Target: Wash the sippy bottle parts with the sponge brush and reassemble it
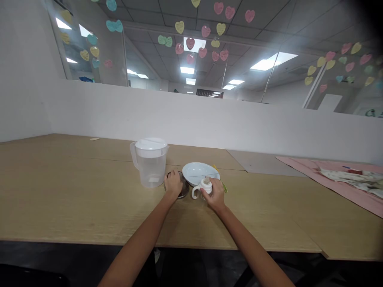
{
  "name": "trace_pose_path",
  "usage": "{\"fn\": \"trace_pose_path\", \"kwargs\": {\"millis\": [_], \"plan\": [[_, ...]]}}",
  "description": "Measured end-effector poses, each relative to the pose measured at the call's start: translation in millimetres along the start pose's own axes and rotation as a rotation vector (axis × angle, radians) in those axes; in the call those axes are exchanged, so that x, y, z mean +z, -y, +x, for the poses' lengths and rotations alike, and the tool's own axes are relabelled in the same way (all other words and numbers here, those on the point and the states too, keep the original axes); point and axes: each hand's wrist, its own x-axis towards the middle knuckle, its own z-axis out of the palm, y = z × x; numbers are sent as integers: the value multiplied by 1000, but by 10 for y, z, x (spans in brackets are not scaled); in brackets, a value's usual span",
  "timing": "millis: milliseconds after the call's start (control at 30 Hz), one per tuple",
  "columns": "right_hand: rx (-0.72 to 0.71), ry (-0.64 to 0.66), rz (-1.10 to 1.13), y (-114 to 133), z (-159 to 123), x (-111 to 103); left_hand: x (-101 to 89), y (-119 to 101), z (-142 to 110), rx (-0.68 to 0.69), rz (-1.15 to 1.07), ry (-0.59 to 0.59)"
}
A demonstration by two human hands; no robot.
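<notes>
In the head view, a white oval dish (196, 169) sits on the wooden table (89, 199), and everything else can be placed from it. The person's right hand (217, 194), at the near right edge of the dish, is closed around a white-topped bottle (206, 185). The thumb lies on the near side of the bottle, and the fingers wrap its right side. The bottle stands in front of the dish, overlapping its near rim in the view, with a curved white handle (194, 194) toward the left and a pale translucent tip on top; its lower part is hard to make out.

The left hand (173, 182), left of the dish, lies palm down with bent fingers over a dark round lid-like piece (183, 190); whether it grips or only rests there, I cannot tell. That piece is just beside the dish's left edge. Farther left of the dish stands an upright translucent pitcher (151, 169) with a white lid. A yellow piece (215, 168) and a green piece (224, 187) show at the dish's right edge. Well to its right lies a pink cloth (299, 169), with patterned fabric (344, 176) on top.
</notes>
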Motion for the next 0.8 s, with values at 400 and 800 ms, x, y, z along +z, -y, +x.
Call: {"fn": "trace_pose_path", "kwargs": {"millis": [400, 800], "plan": [[161, -45, 58, 54, -2, 24, -110, -348, -273, 571, -650, -438], [126, -12, 12, 78, 6, 3, -63, -534, -439, 614, -776, -148]]}}
